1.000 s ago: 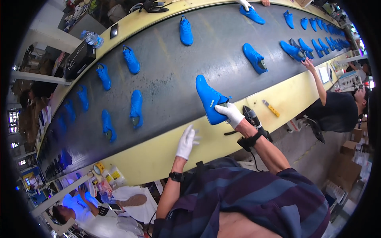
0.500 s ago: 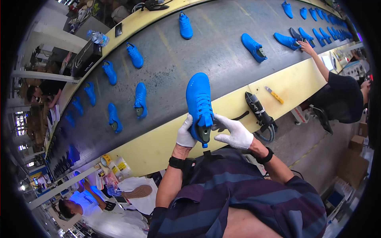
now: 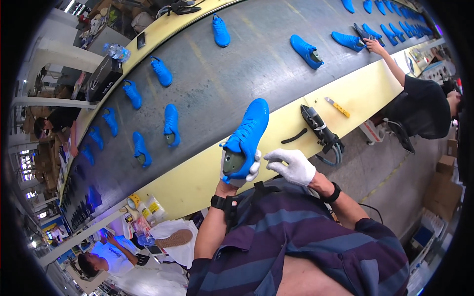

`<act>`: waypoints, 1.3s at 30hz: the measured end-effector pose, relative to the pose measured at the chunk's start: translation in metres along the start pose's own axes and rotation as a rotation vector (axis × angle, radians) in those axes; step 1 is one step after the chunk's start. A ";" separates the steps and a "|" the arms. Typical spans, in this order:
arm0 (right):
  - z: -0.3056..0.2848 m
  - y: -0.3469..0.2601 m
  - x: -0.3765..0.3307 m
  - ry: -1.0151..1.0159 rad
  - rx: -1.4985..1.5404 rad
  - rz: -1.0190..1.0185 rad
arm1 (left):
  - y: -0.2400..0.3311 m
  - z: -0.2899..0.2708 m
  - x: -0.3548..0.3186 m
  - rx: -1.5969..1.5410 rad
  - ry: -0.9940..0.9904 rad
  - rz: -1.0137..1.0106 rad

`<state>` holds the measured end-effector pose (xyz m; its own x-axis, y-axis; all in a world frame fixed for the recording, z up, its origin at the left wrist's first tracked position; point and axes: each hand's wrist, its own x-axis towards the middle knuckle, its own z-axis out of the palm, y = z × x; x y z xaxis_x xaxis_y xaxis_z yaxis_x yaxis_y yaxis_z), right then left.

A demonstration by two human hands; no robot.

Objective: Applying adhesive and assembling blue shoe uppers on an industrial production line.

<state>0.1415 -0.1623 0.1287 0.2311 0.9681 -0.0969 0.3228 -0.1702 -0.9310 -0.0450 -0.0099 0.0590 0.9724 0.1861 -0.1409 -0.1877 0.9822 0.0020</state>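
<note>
A blue lace-up shoe [image 3: 253, 123] with a dark green shoe last [image 3: 234, 164] filling its opening is held up in front of me, toe pointing away and slightly right. My gloved left hand [image 3: 252, 170] is wrapped round its heel part from beneath, with fingertips showing on the right side. Just right of the shoe, apart from it, is my gloved right hand [image 3: 292, 166]. Its fingers are loosely bent, the thumb stands off, and nothing shows in it. Beyond that hand, a curved black strip [image 3: 295, 136] lies on the yellow bench edge [image 3: 276, 145].
A black hand tool with a hose [image 3: 321, 129] and a yellow cutter knife [image 3: 337, 107] lie on the ledge at right. More blue shoes [image 3: 171, 124] stand along the grey conveyor belt [image 3: 207, 89]. A co-worker's hand [image 3: 375, 46] touches shoes at far right. Tape [image 3: 133, 201] sits at lower left.
The shoe has turned so its toe leans right and its heel has shifted left. My right hand has come away from it, leaving it in my left hand alone.
</note>
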 end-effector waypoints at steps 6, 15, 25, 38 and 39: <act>0.001 0.016 -0.004 0.007 -0.050 0.038 | -0.004 -0.020 -0.003 -0.217 0.172 -0.033; 0.013 0.045 0.056 -0.058 -0.387 0.021 | -0.002 -0.052 0.021 0.406 0.618 -0.353; 0.025 0.068 0.085 -0.327 -0.719 -0.036 | 0.005 -0.092 0.033 0.517 0.638 -0.400; 0.105 0.104 0.101 -0.358 -0.957 -0.157 | 0.013 -0.261 -0.020 1.748 0.917 0.203; 0.085 0.126 0.090 -0.260 -0.992 -0.149 | 0.005 -0.202 0.008 1.600 0.850 0.026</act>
<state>0.1255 -0.0809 -0.0273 -0.0408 0.9814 -0.1874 0.9699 -0.0062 -0.2434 -0.0661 -0.0085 -0.1425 0.5473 0.6421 -0.5368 0.5990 0.1473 0.7870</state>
